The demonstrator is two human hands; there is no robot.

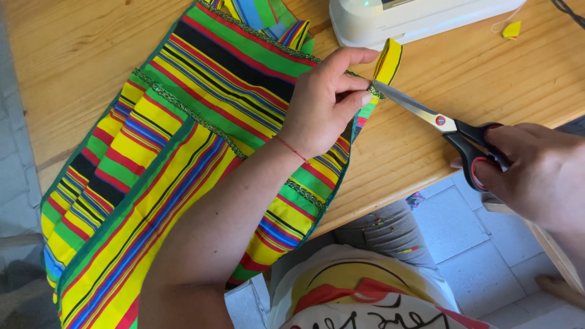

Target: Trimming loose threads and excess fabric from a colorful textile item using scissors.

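A bright striped cloth (183,140) in yellow, green, red, blue and black lies spread over the wooden table (79,42). My left hand (326,100) pinches the cloth's right edge, where a yellow strip (388,61) stands up. My right hand (536,173) holds black-and-red-handled scissors (445,125). Their silver blade tips meet the cloth edge just below the yellow strip, right beside my left fingertips.
A white sewing machine base (402,18) stands at the table's back edge. A small yellow scrap (512,29) lies near it on the right. Below the table edge are grey floor tiles (475,231) and my lap in printed clothing.
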